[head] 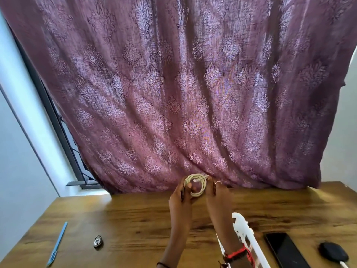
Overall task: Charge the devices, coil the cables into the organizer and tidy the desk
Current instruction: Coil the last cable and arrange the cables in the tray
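In the head view, the only one we have, we look down over a wooden table (135, 219) towards a purple patterned curtain (173, 93) hanging at its far edge. Both hands are raised at the far middle of the table, just in front of the curtain, with a white cable (196, 184) between them. It is wound into a small round coil of several loops. The left hand (181, 194) has its fingers curled round the left side of the coil, and the right hand (216, 196) grips the right side. Something dark shows by the left fingers; we cannot tell what it is.

We judge the coiling of this cable to be all but done, since no loose tail hangs from the loops. Stowing it is left. A white plastic frame (241, 227) lies near right, partly under the right forearm, and may be the organizer, though we cannot be sure.

At the near right a dark phone (284, 250) lies flat with no cable visible on it, so charging looks undone there. Beside it a black device (333, 252) has a white lead (343, 265) running out of frame. At the near left a padlock (98, 241) and a blue pen (58, 242) lie loose, so tidying remains too.
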